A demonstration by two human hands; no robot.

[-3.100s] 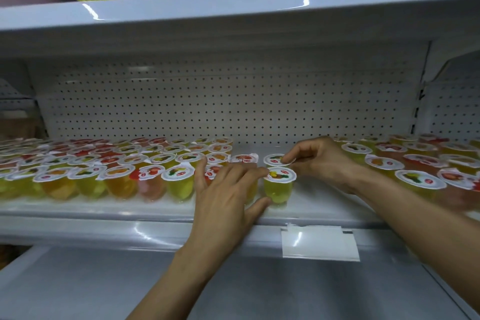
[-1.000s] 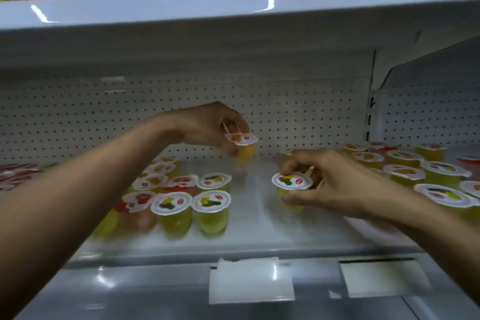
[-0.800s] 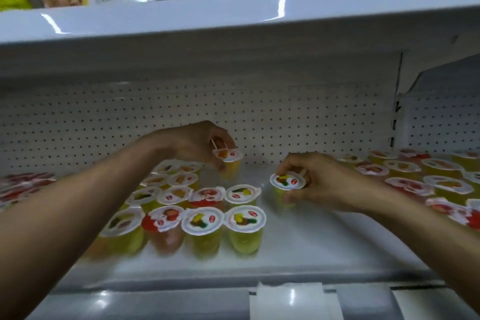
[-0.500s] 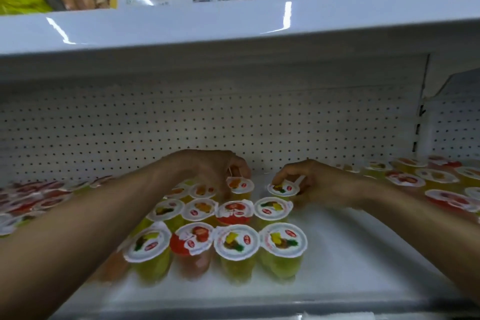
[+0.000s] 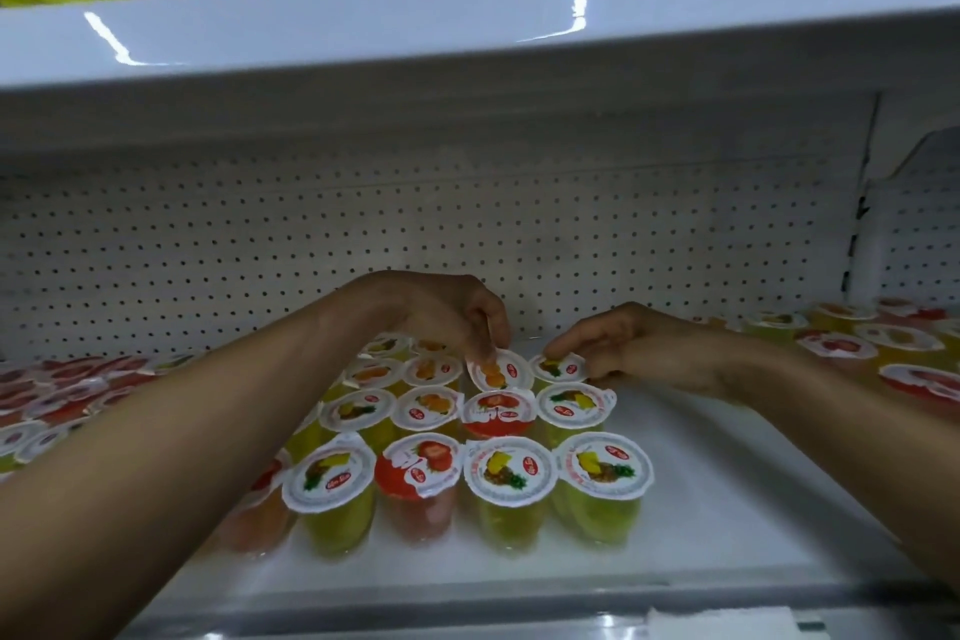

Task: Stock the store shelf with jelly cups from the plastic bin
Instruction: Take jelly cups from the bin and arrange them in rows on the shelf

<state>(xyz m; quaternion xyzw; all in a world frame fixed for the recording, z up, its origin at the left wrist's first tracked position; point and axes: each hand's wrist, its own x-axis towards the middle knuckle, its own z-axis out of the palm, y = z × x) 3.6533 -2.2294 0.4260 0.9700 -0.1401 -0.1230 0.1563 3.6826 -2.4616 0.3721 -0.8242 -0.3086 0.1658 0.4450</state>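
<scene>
Rows of jelly cups (image 5: 511, 478) with white foil lids stand on the white shelf (image 5: 701, 499). At the back of the block my left hand (image 5: 447, 312) pinches the rim of an orange-fruit jelly cup (image 5: 500, 370), which sits tilted. Beside it my right hand (image 5: 618, 343) holds a green jelly cup (image 5: 560, 367) by its side, fingers curled round it. Both cups rest in the rearmost row near the pegboard back wall. The plastic bin is out of view.
More jelly cups (image 5: 883, 343) fill the shelf at the right, and several red-lidded ones (image 5: 57, 395) crowd the left. A bare strip of shelf runs between the middle block and the right group. The upper shelf (image 5: 467, 31) carries packaged food overhead.
Both hands have carried their cups from mid-air down and back to the rear row. The view has moved closer and lower toward the shelf.
</scene>
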